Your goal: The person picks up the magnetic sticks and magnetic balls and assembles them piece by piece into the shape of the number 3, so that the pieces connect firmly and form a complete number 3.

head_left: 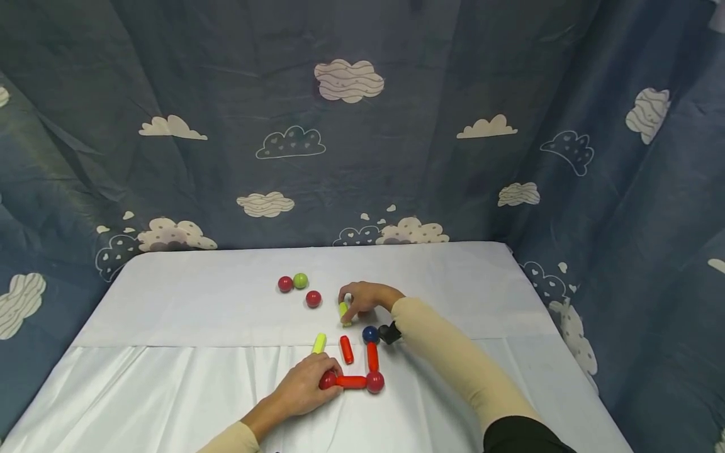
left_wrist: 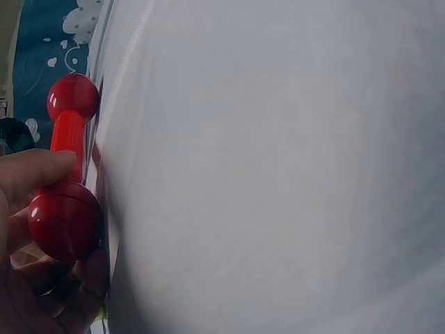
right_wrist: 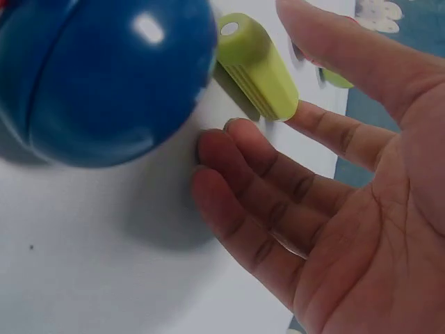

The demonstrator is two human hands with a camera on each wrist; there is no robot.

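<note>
My left hand [head_left: 306, 385] grips a red ball [left_wrist: 66, 221] at the near left end of a joined piece, its thumb lying over the red rod [left_wrist: 68, 136] beside it. From there the piece runs to a corner red ball [head_left: 375, 382], then up another red rod [head_left: 372, 357] to a blue ball [head_left: 370, 334]. My right hand [head_left: 365, 298] reaches past the blue ball to a yellow-green rod [right_wrist: 259, 68] on the table. Its index fingertip is right at the rod's end, while the thumb stands apart and the other fingers are loosely bent.
A loose red rod [head_left: 347, 350] lies inside the joined piece's corner. Another yellow-green rod [head_left: 320, 343] lies just beyond the left hand. Farther back are two red balls [head_left: 313, 299] and a green ball [head_left: 300, 280]. A dark curtain [head_left: 396, 157] hangs behind the white-covered table [head_left: 198, 302].
</note>
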